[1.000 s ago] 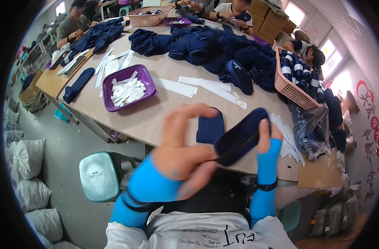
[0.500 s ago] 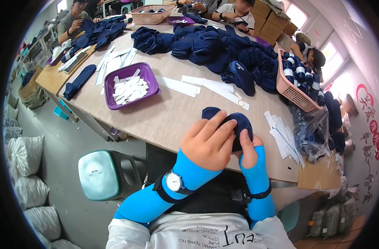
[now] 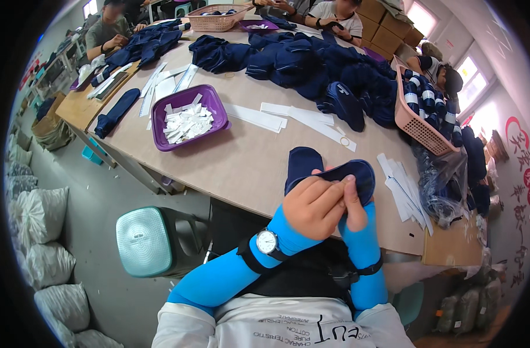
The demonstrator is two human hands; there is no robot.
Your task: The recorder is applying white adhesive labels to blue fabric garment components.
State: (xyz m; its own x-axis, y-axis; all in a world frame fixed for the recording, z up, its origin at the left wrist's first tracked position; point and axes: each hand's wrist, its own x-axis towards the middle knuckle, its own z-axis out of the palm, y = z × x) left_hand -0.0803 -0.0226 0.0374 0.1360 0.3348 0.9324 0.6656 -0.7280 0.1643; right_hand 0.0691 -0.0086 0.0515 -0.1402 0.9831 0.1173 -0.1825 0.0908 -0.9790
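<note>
A navy sock (image 3: 304,165), folded over, is held in both my hands above the table's near edge. My left hand (image 3: 314,204) has its fingers curled and pinched at the sock's rounded edge, which bows out in a loop to the right. My right hand (image 3: 357,211) grips the same edge, thumb on top, its fingertips close against the left ones; most of its fingers are hidden behind the fabric. Beyond my hands lie white paper strips (image 3: 311,120) and a purple basket (image 3: 220,123) of small white pieces. A large heap of navy socks (image 3: 294,64) spreads behind them.
A pink basket (image 3: 405,116) of rolled, white-banded socks stands at the table's right, beside a clear plastic bag (image 3: 442,191). More paper strips (image 3: 403,194) lie near it. A green stool (image 3: 143,240) stands at lower left. Several people sit around the table.
My left fingers, stretched over the sock before, have curled into a pinch near my right thumb. The sock's edge has spread wider to the right. The whole view has shifted slightly.
</note>
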